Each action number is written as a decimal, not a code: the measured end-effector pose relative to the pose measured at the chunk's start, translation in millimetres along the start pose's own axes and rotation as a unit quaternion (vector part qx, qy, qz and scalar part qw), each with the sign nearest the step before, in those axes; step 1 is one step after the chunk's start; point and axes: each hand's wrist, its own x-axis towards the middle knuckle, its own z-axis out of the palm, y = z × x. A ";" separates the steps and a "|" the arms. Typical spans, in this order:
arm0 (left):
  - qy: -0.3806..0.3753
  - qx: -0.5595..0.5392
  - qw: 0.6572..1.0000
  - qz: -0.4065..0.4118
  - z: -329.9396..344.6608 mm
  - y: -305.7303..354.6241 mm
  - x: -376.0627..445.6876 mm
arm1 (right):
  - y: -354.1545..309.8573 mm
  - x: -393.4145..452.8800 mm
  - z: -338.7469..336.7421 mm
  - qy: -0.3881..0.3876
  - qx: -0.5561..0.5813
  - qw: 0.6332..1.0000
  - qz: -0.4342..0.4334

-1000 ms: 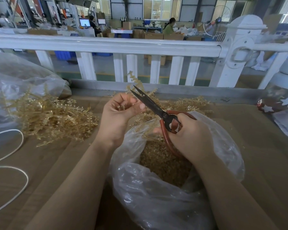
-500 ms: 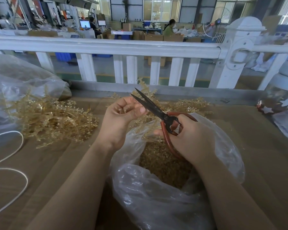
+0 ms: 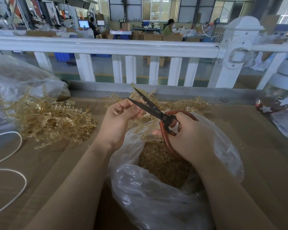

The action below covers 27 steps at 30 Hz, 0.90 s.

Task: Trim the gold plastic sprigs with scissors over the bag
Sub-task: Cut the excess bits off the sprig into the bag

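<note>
Above the open clear bag (image 3: 156, 205) on the worktop (image 3: 264, 146), the left hand (image 3: 118, 120) pinches a gold sprig (image 3: 150, 128) while the right hand (image 3: 189, 140) grasps red-handled scissors (image 3: 158, 112), blades parted; loose sprigs (image 3: 48, 120) lie left of the bag.

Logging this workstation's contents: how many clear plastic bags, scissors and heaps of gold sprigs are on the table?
Clear plastic bags: 2 (open one under the hands, one at far left)
Scissors: 1
Gold sprig heaps: 2 (left, behind the bag)
Total: 5
</note>
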 end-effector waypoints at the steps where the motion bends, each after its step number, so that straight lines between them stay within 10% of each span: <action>1: -0.002 0.005 1.000 0.006 0.4 -1.0 0.2 | -0.1 0.0 0.2 0.001 0.000 1.000 0.001; 27: 0.016 0.065 0.996 0.056 4.5 0.4 -1.6 | 3.2 -0.2 3.2 0.039 -0.008 0.999 -0.018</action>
